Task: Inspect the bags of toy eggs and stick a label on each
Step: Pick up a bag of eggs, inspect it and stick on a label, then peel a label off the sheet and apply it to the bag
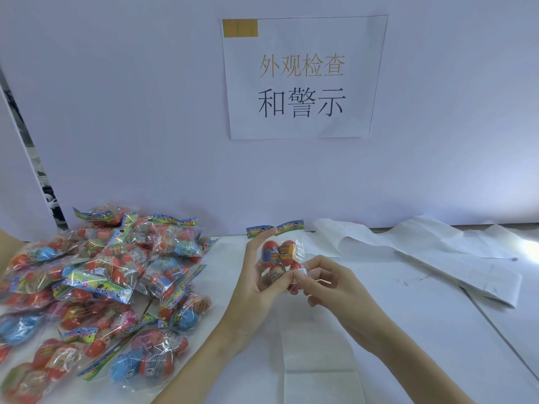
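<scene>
The head camera shows one bag of toy eggs [280, 259] held upright above the white table [408, 330], near the middle of the scene, with its printed header strip [275, 228] at the top. The left hand [256, 275] grips the bag from the left, thumb and fingers curled round its lower half and the forefinger stretched up toward the header. The right hand [323, 282] pinches at the bag's lower right corner, fingertips pressed together on what looks like a small label [302, 271], though it is too small to be sure. I count four eggs in this bag, mostly orange-red, one with a blue band. To the left lies a loose pile of bags [96, 287]; they overlap too much for a true count, but well over a dozen. Far right lie several white backing sheets [437, 252], and one printed sign [303, 77] hangs on the back wall. The risk, as I judge it, is the crinkled film: a label pressed over a fold could wrinkle or lift, and a loosened left grip could let the slippery bag twist.
</scene>
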The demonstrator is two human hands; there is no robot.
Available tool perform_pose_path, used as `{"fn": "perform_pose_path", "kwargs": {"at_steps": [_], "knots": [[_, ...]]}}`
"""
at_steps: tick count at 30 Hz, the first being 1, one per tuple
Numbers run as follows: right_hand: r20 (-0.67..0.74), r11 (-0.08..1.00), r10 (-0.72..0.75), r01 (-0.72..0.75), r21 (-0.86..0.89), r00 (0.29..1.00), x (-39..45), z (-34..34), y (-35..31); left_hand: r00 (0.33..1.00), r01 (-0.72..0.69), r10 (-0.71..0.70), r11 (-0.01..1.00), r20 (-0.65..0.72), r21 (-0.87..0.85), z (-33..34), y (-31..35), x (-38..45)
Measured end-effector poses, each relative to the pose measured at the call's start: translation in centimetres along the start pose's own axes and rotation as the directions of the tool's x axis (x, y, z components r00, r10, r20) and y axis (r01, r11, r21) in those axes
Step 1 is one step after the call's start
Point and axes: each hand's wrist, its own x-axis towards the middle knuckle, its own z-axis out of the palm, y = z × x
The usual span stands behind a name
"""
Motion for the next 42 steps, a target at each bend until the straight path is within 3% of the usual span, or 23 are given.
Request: {"fn": "perform_pose_path", "kwargs": {"at_steps": [7, 10, 12, 14, 17, 18, 20, 22, 24, 26, 28, 31, 35, 39, 42], "knots": [[0.138, 0.941, 0.106, -0.144, 0.306, 0.985, 0.0, -0.9, 0.0, 0.999, -0.046, 0.046, 0.995, 0.006, 0.094, 0.2, 0.0, 0.1], [0.073, 0.942, 0.164, -0.178, 0.285, 0.984, 0.3, -1.2, 0.1, 0.995, -0.018, 0.032, 0.989, -0.097, 0.146, 0.5, 0.5, 0.1], [0.01, 0.893, 0.207, -0.193, 0.408, 0.978, 0.9, -2.1, -0.3, 0.978, 0.0, 0.034, 0.987, -0.207, 0.163, 0.3, 0.8, 0.1], [0.027, 0.739, 0.181, -0.154, 0.656, 0.983, 1.0, -3.7, -1.6, 0.953, -0.045, 0.09, 0.986, -0.289, 0.158, -0.3, 1.1, 0.2], [0.075, 0.293, -0.197, -0.014, 0.956, 0.978, 0.1, -6.7, -4.2, 0.905, -0.044, 0.187, 0.935, -0.383, 0.352, -1.2, 1.5, 0.6], [0.092, 0.17, -0.365, -0.031, 0.985, 0.927, -0.5, -7.5, -4.9, 0.884, -0.031, 0.23, 0.897, -0.406, 0.441, -1.6, 1.6, 0.8], [0.15, 0.103, -0.567, -0.111, 0.988, 0.81, -1.4, -8.7, -5.5, 0.858, 0.006, 0.336, 0.751, -0.39, 0.66, -2.5, 1.4, 0.8], [0.238, 0.155, -0.617, -0.182, 0.971, 0.75, -1.7, -8.9, -5.4, 0.865, 0.091, 0.423, 0.397, -0.27, 0.913, -3.5, 0.8, 0.7], [0.322, 0.229, -0.576, -0.23, 0.946, 0.751, -1.6, -8.3, -4.7, 0.894, 0.236, 0.382, 0.038, -0.232, 0.971, -4.2, 0.3, 0.6], [0.394, 0.298, -0.499, -0.274, 0.914, 0.772, -1.1, -7.5, -3.8, 0.905, 0.387, 0.267, -0.198, -0.33, 0.901, -4.7, 0.5, 0.4], [0.448, 0.362, -0.418, -0.308, 0.88, 0.79, -0.6, -6.7, -3.0, 0.903, 0.428, 0.185, -0.342, -0.387, 0.837, -5.1, 0.5, 0.3], [0.486, 0.432, -0.304, -0.336, 0.837, 0.82, 0.1, -5.8, -1.9, 0.921, 0.389, 0.185, -0.37, -0.344, 0.844, -5.0, 0.8, 0.3], [0.434, 0.633, -0.096, -0.281, 0.721, 0.896, 0.5, -5.0, 0.3, 0.92, 0.291, 0.323, -0.189, -0.221, 0.938, -5.1, 1.4, 0.7], [0.388, 0.773, 0.018, -0.259, 0.579, 0.921, 0.8, -4.2, 1.2, 0.902, 0.355, 0.325, -0.184, -0.284, 0.917, -6.1, 1.0, 0.6], [0.371, 0.802, 0.055, -0.262, 0.536, 0.927, 1.0, -3.8, 1.2, 0.91, 0.377, 0.268, -0.223, -0.316, 0.899, -6.5, 0.5, 0.3]]}}
